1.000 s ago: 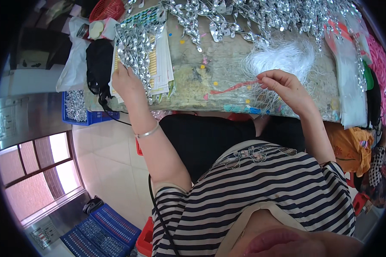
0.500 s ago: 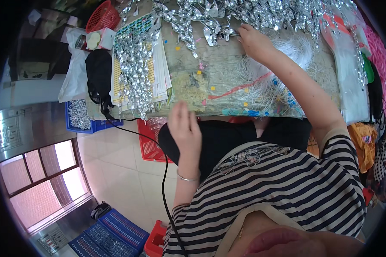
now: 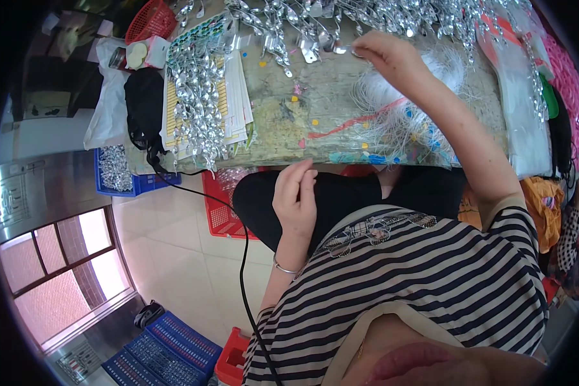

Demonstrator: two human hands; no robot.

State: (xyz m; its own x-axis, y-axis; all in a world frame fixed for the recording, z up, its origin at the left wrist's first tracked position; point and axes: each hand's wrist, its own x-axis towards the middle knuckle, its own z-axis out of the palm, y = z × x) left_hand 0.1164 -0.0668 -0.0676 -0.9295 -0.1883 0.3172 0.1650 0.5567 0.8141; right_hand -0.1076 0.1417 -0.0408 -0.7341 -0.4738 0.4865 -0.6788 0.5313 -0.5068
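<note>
My right hand (image 3: 389,56) reaches to the far side of the table, its thumb and fingers pinched at the end of a silver twisted strand (image 3: 338,46). The fingertips partly cover what they hold. More shiny silver strands (image 3: 392,16) lie in a thick row along the far edge. Just off the table's near edge, above my lap, my left hand (image 3: 296,198) is loosely bent, with nothing visible in it. A tangle of thin white threads (image 3: 383,96) lies below my right forearm. Another bunch of silver strands (image 3: 199,112) rests on papers at the left.
The worn table (image 3: 276,135) carries a black cloth bundle (image 3: 145,106), a red basket (image 3: 151,22) and clear plastic bags (image 3: 524,128). A blue crate (image 3: 135,183) and a red crate (image 3: 222,222) stand below its near side. A black cable (image 3: 243,257) runs down past my left arm.
My left hand has moved right and slightly down, toward my body. My right hand has drawn up a little with its fingers pinched, and the nearby silver pieces have shifted.
</note>
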